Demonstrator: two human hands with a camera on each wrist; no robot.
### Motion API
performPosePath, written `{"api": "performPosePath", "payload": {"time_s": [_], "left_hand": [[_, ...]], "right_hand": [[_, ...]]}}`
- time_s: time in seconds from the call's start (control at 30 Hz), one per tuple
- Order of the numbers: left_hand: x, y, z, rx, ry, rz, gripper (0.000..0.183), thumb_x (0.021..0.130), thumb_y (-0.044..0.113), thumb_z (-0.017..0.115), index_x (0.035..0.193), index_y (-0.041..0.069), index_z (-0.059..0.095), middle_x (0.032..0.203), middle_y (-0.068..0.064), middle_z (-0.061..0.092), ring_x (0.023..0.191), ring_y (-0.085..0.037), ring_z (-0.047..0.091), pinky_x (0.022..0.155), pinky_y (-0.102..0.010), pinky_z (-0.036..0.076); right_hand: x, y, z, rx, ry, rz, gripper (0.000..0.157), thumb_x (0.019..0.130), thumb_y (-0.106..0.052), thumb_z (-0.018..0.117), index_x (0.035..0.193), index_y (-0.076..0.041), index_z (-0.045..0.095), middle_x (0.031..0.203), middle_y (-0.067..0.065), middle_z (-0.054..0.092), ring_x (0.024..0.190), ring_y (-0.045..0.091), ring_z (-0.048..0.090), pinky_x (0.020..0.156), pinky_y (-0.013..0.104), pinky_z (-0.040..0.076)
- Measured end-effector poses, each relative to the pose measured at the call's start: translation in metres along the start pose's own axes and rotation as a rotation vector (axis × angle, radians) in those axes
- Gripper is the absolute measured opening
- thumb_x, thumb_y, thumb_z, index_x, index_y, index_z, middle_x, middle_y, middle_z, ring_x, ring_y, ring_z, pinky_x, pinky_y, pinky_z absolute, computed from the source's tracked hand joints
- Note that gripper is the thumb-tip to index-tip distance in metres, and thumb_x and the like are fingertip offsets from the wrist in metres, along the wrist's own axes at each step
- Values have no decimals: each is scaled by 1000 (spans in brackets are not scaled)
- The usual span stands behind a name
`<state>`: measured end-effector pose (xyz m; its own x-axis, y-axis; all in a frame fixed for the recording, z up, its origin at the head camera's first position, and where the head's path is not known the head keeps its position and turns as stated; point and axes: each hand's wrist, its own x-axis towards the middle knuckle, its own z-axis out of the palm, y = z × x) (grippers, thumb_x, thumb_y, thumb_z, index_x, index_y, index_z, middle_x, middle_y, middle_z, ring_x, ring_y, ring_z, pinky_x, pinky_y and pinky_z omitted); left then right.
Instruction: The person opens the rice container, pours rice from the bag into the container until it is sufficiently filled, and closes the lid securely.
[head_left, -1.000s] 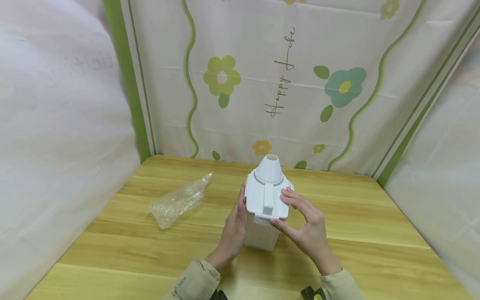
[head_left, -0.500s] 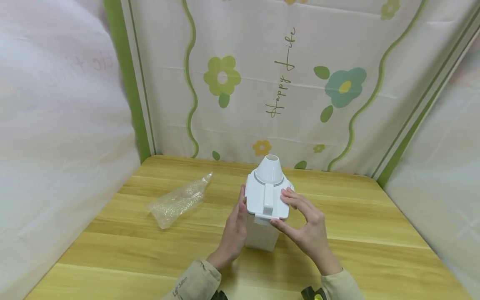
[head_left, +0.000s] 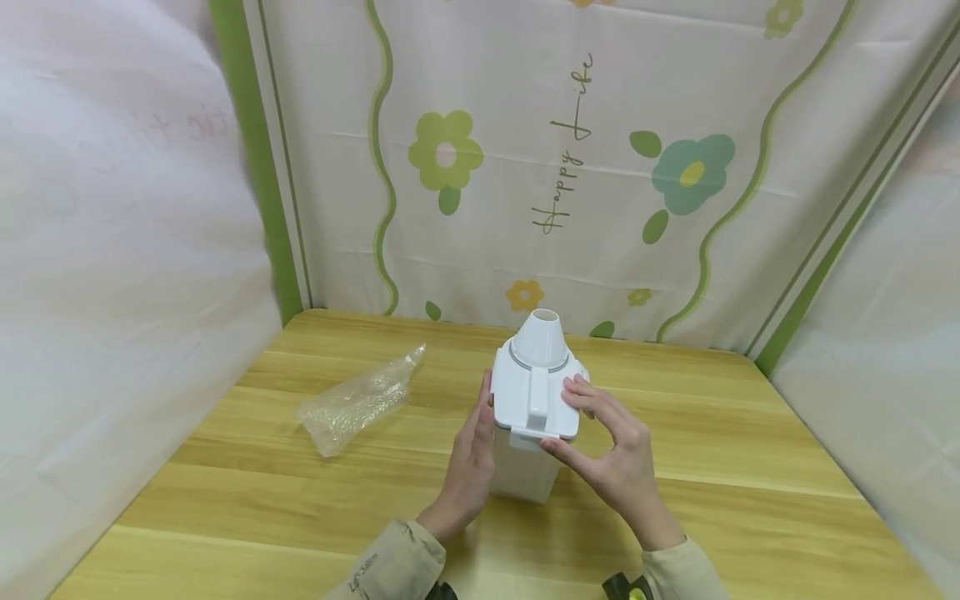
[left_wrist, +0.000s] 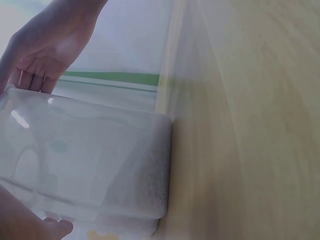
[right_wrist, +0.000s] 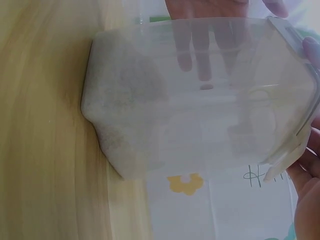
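Observation:
A translucent plastic storage container (head_left: pixel 523 475) stands upright on the table, topped by a white lid (head_left: pixel 512 402). The lid carries a cone-shaped spout (head_left: pixel 538 342), a raised handle (head_left: pixel 537 398) and a front clip (head_left: pixel 525 438). Pale grainy contents (right_wrist: pixel 122 75) show at the container's base in the right wrist view. My left hand (head_left: pixel 467 479) lies against the left wall, and its straight fingers show through the plastic in the right wrist view. With the right hand (head_left: pixel 611 450), I grip the lid's right side, thumb at the front edge by the clip and fingers on top.
To the left on the wooden table (head_left: pixel 247 492) lies a crumpled clear plastic wrap (head_left: pixel 360 404). A flower-printed curtain (head_left: pixel 495 208) hangs behind the table's back edge. White cloth sides (head_left: pixel 135 250) rise at left and right.

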<state>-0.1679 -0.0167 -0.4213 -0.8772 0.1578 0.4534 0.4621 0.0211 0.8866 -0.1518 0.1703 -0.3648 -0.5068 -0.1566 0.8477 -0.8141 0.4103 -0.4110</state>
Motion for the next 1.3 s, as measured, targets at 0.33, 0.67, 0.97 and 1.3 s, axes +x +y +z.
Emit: {"api": "performPosePath", "payload": {"time_s": [0.33, 0.67, 0.97, 1.3], "left_hand": [[-2, 1, 5, -69, 8, 33, 52, 110, 31, 17, 157, 10, 12, 161, 1, 14, 145, -13, 15, 116, -31, 15], [-1, 1, 7, -97, -9, 37, 53, 109, 32, 15, 158, 12, 8, 162, -1, 10, 146, -14, 10, 118, -35, 11], [-3, 0, 4, -53, -12, -12, 54, 109, 37, 13, 159, 19, 6, 162, 4, 9, 146, -12, 10, 118, -42, 10], [3, 1, -8, 48, -49, 51, 56, 109, 32, 30, 159, 17, 10, 161, -1, 17, 143, -19, 24, 114, -41, 25]], "right_hand": [[-5, 11, 1, 19, 8, -12, 50, 71, -29, 90, 104, 4, 70, 115, 21, 67, 111, 42, 59, 100, 27, 46], [-1, 8, 0, 27, 11, -10, 49, 73, -28, 89, 104, 5, 70, 115, 22, 66, 112, 44, 58, 100, 29, 46], [1, 2, 1, 25, 5, -33, 51, 77, -33, 86, 103, 8, 69, 113, 25, 66, 110, 47, 58, 100, 30, 46], [0, 1, -2, 26, -17, -33, 54, 79, -35, 83, 106, 10, 67, 115, 28, 64, 111, 51, 56, 103, 33, 44]]}}
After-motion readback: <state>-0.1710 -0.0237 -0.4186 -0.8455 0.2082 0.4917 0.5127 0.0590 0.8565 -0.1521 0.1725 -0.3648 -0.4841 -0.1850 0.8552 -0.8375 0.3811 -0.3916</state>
